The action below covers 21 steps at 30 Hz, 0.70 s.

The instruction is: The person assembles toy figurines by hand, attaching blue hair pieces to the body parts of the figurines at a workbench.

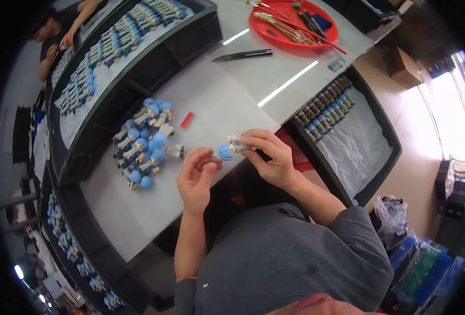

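Two hands are working just above the near edge of the pale grey desk [227, 100]. The right hand [272, 160] is pinching a small blue-haired plastic figurine [228, 150], its fingers [259, 137] closed around the body, the round head pointing left. The left hand [197, 176] is hovering beside that head, fingers loosely curled and holding nothing. The grip looks light and near the desk's rim, so a slip could be sending the figurine into the lap. A stray elbow could also be scattering the cluster of matching blue-haired figurines [144, 140] lying nearby.
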Each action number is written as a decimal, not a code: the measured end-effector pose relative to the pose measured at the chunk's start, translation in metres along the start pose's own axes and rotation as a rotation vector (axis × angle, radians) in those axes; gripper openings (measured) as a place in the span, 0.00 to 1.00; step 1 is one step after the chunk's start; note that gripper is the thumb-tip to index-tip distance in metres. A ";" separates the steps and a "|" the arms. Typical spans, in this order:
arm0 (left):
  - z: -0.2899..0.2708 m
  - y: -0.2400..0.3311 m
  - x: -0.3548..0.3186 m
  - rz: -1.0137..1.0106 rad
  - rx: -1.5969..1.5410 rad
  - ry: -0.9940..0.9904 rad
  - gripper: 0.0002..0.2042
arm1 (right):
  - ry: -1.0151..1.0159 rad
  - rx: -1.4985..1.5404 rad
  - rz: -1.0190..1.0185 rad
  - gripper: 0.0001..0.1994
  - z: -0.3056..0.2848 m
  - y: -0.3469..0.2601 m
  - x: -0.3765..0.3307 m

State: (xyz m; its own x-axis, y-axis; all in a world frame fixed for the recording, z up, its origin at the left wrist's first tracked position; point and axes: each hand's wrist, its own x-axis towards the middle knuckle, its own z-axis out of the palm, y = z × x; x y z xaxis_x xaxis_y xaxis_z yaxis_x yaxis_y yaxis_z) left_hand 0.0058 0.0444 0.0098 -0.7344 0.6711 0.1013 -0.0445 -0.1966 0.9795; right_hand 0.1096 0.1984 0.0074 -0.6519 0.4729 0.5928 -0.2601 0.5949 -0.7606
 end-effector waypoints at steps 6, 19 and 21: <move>0.011 -0.014 -0.005 0.222 0.421 0.023 0.09 | 0.720 -0.165 0.330 0.09 -0.138 0.091 0.000; 0.018 -0.015 0.003 0.186 0.554 0.081 0.09 | 0.562 -0.943 1.091 0.12 -0.313 0.319 -0.055; 0.021 -0.016 0.005 0.177 0.557 0.069 0.09 | 0.516 -0.951 1.117 0.12 -0.314 0.321 -0.055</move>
State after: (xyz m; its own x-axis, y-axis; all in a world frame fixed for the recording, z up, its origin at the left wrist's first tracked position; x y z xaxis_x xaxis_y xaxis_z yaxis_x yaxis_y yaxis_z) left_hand 0.0172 0.0660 -0.0012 -0.7413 0.6108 0.2782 0.4314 0.1160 0.8947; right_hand 0.2859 0.5675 -0.1865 0.1596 0.9865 0.0354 0.8347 -0.1157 -0.5383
